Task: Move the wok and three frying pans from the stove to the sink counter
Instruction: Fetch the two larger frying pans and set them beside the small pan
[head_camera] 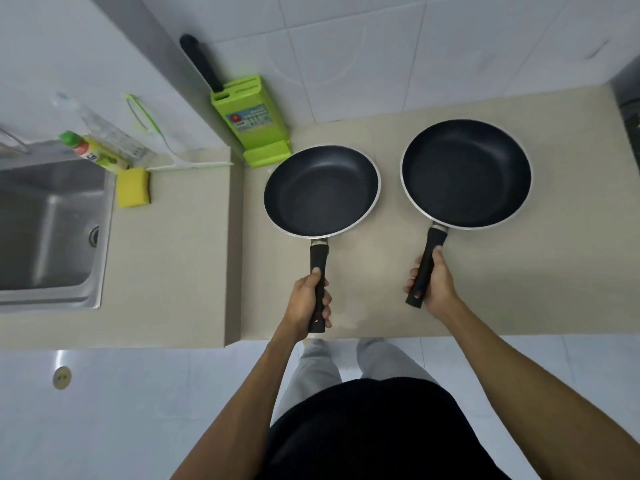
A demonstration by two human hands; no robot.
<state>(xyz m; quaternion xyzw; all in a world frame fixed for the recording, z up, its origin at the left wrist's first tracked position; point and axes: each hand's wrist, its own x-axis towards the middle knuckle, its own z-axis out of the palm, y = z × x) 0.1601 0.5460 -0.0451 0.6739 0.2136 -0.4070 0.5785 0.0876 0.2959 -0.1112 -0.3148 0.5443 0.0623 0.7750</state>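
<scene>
Two black non-stick frying pans with black handles are over the beige counter. My left hand is shut around the handle of the left frying pan. The right frying pan has its handle in my right hand. Both pans are level, handles pointing toward me; I cannot tell whether they rest on the counter or hover just above it. The steel sink lies at the far left, with the raised sink counter beside it. A dark stove edge shows at the far right. No wok is in view.
A green knife block with a black-handled knife stands against the tiled wall behind the left pan. A yellow sponge, a dish soap bottle and a white-green cutting board sit behind the sink counter. A step divides the two counter levels.
</scene>
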